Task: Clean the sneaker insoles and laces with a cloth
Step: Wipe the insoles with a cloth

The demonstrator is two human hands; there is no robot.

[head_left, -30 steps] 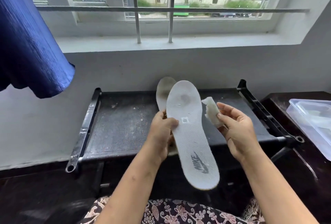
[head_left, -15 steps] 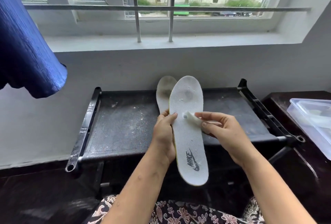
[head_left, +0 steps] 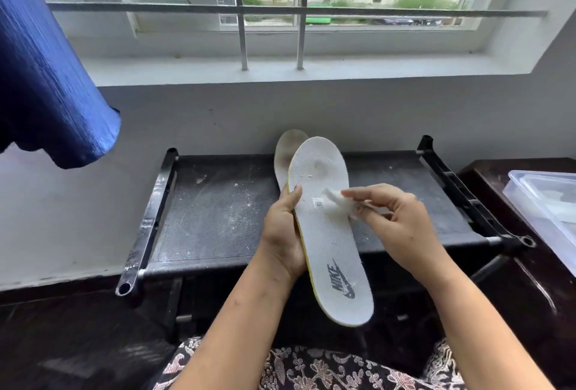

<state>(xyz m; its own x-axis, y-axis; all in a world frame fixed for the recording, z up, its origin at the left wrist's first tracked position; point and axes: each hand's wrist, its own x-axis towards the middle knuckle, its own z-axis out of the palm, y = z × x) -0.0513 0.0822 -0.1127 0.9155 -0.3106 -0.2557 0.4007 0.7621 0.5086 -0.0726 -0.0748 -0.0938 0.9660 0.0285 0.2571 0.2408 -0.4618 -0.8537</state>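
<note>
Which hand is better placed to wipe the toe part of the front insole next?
The right hand: it pinches the cloth on the front insole, while the left hand grips that insole's edge, steadying it.

Most of rear insole point(head_left: 288, 152) behind front insole point(head_left: 330, 233)

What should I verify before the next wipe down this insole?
1. Hold: left grip holds front insole by its edge: ok.
2. Tool: right grip pinches cloth: ok.
3. Contact: cloth touches the insole surface: ok.
4. Surface clean: not ok, white specks remain near the toe.
5. Support of rear insole: cannot tell, lower part hidden.
6. Any laces at hand: cannot tell, none in view.
</note>
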